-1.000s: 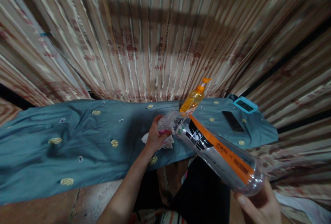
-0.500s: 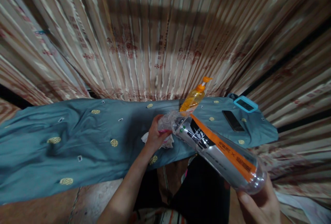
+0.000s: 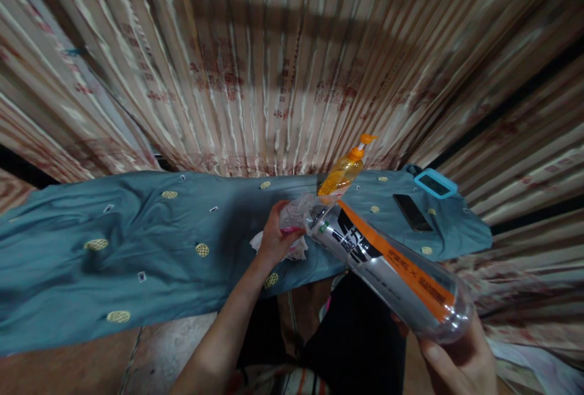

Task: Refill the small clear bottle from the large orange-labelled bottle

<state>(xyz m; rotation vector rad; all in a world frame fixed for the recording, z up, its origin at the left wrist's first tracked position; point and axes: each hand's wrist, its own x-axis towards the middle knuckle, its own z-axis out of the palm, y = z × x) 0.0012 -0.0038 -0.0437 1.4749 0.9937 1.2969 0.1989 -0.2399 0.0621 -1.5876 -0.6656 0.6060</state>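
My right hand point(image 3: 456, 361) grips the base of a large clear plastic bottle point(image 3: 387, 267) with a silver, black and orange label. The bottle lies tilted, its neck pointing away toward the table. My left hand point(image 3: 274, 240) is closed around the bottle's neck end point(image 3: 296, 215), above a crumpled white tissue point(image 3: 296, 252) on the teal cloth point(image 3: 137, 249). An orange pump bottle point(image 3: 342, 173) stands just behind the neck.
The teal cloth with yellow dots covers a long table. A black phone point(image 3: 412, 212) and a blue-framed device point(image 3: 434, 184) lie at its right end. Striped curtains point(image 3: 283, 66) hang close behind. Bare floor point(image 3: 150, 352) shows below the table's front edge.
The bottle's label has turned slightly in my hands. Both hands stay in nearly the same places.
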